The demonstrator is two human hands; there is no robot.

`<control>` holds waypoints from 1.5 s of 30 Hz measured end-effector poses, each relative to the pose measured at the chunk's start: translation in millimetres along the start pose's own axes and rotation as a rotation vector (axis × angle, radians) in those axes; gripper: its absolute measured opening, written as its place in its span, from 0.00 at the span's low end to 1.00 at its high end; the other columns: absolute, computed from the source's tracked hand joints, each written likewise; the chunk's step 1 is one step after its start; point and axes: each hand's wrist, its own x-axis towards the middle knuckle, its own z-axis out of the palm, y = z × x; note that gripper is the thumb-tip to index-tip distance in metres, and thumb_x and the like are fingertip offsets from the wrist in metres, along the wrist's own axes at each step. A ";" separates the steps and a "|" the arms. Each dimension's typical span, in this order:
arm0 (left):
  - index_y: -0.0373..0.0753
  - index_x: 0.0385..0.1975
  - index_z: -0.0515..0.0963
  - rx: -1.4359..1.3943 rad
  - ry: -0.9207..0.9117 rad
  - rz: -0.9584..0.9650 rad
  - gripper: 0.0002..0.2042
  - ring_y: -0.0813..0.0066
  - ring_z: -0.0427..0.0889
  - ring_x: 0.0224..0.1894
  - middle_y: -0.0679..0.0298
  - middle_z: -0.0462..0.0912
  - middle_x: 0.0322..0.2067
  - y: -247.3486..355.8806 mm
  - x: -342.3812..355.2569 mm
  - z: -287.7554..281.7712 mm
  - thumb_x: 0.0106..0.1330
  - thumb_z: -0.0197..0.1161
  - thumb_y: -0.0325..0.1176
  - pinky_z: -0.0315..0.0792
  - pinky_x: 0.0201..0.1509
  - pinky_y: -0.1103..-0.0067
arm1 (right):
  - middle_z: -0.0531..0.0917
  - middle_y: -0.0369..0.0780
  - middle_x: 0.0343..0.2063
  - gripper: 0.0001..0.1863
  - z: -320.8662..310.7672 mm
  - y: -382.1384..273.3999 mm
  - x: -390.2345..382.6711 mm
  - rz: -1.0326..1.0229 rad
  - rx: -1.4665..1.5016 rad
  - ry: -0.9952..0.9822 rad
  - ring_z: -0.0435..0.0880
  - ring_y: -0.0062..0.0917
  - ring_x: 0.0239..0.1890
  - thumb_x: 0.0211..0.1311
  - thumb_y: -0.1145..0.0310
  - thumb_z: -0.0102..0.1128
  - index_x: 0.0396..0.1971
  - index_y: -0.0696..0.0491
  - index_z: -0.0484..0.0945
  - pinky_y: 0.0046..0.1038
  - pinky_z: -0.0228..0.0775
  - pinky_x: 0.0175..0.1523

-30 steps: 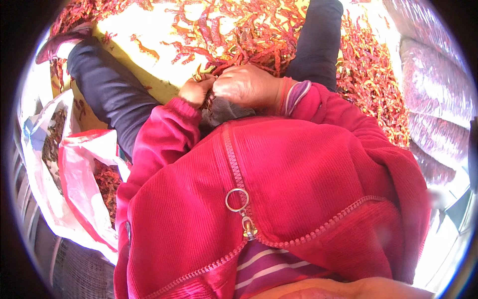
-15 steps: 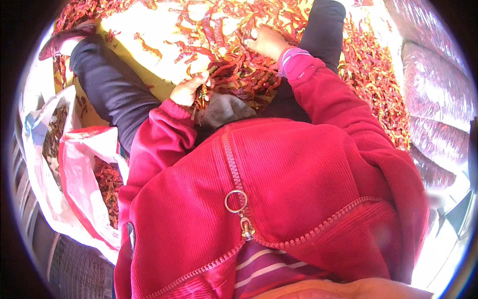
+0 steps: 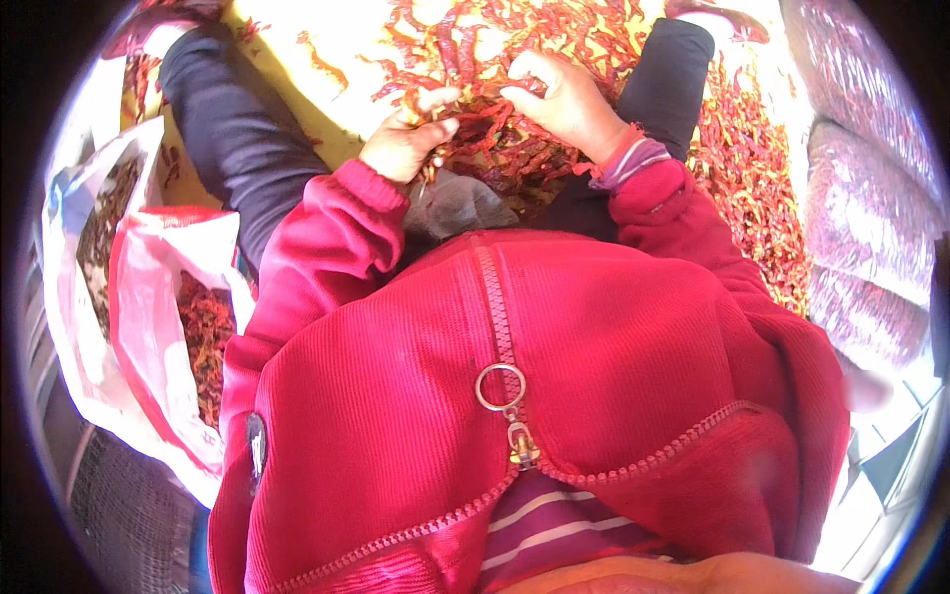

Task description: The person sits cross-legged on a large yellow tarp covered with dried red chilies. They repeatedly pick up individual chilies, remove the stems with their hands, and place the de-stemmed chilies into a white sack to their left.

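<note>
Dried red chili peppers lie heaped between my legs, with more strewn farther out over a pale yellow surface. My left hand is closed around a few dried chilies, whose ends poke out above and below the fingers. To its right, my right hand pinches a single dried chili between thumb and fingers, just over the heap. A grey cloth sits below my left hand, against the front of my red jacket.
At my left stand white and red plastic sacks with chilies inside. A bed of chilies spreads beyond my right leg. Bulging clear plastic packs are stacked along the far right. My left leg stretches out on the other side.
My left hand has moved slightly right and up. My right hand has shifted right and turned, and a chili now shows in its pinch. The whole view has swung a little.
</note>
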 end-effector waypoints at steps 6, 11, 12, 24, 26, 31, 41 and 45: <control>0.41 0.35 0.71 0.135 0.058 0.046 0.08 0.85 0.66 0.16 0.72 0.71 0.19 11.8 -11.7 15.8 0.55 0.50 0.29 0.60 0.17 0.89 | 0.73 0.42 0.22 0.10 12.3 -36.7 -0.8 -0.058 -0.030 -0.164 0.73 0.33 0.28 0.43 0.69 0.54 0.27 0.55 0.68 0.29 0.65 0.33; 0.38 0.29 0.71 -0.031 0.042 0.023 0.05 0.81 0.69 0.17 0.67 0.73 0.20 4.7 -9.1 -0.5 0.56 0.48 0.28 0.62 0.17 0.87 | 0.72 0.38 0.23 0.09 13.7 -38.5 -0.9 0.110 0.239 -0.232 0.70 0.23 0.25 0.46 0.70 0.53 0.29 0.55 0.69 0.22 0.62 0.30; 0.37 0.29 0.71 -0.057 -0.021 -0.005 0.05 0.80 0.69 0.18 0.66 0.74 0.21 2.4 -5.4 -7.2 0.56 0.49 0.28 0.63 0.17 0.86 | 0.69 0.34 0.21 0.08 14.4 -39.8 0.2 0.088 0.216 -0.232 0.67 0.16 0.23 0.47 0.72 0.53 0.29 0.55 0.68 0.18 0.60 0.27; 0.36 0.29 0.72 -0.106 -0.054 -0.167 0.05 0.78 0.69 0.18 0.62 0.74 0.22 1.5 -0.6 -12.6 0.55 0.49 0.27 0.62 0.16 0.86 | 0.72 0.37 0.17 0.07 27.7 -26.5 4.3 0.106 0.299 -0.216 0.71 0.18 0.21 0.49 0.68 0.51 0.27 0.56 0.69 0.21 0.63 0.28; 0.36 0.29 0.71 -0.155 -0.042 -0.164 0.05 0.78 0.68 0.18 0.63 0.73 0.21 1.9 -2.7 -10.5 0.56 0.49 0.28 0.62 0.16 0.86 | 0.72 0.35 0.18 0.08 23.7 -31.3 5.3 0.156 0.347 -0.261 0.71 0.17 0.21 0.50 0.68 0.50 0.28 0.56 0.69 0.20 0.63 0.27; 0.36 0.30 0.68 -0.189 -0.204 -0.055 0.06 0.80 0.66 0.17 0.67 0.69 0.19 5.9 -9.6 -7.7 0.55 0.50 0.29 0.60 0.16 0.86 | 0.71 0.34 0.20 0.09 10.3 -39.7 3.0 0.355 0.677 -0.382 0.70 0.15 0.21 0.54 0.66 0.46 0.30 0.57 0.68 0.16 0.64 0.25; 0.35 0.29 0.70 -0.175 -0.299 -0.008 0.07 0.81 0.66 0.16 0.66 0.71 0.18 14.4 -26.5 -1.6 0.52 0.54 0.31 0.58 0.16 0.87 | 0.70 0.34 0.19 0.09 1.7 -51.5 -3.9 0.392 0.997 -0.347 0.69 0.16 0.21 0.55 0.69 0.43 0.35 0.56 0.67 0.16 0.62 0.26; 0.34 0.33 0.70 -0.145 -0.273 0.036 0.09 0.81 0.67 0.18 0.66 0.72 0.21 13.8 -26.6 -1.5 0.53 0.52 0.29 0.60 0.19 0.87 | 0.70 0.34 0.19 0.09 1.6 -50.5 -3.3 0.335 1.023 -0.344 0.70 0.16 0.21 0.55 0.71 0.43 0.35 0.56 0.67 0.15 0.61 0.27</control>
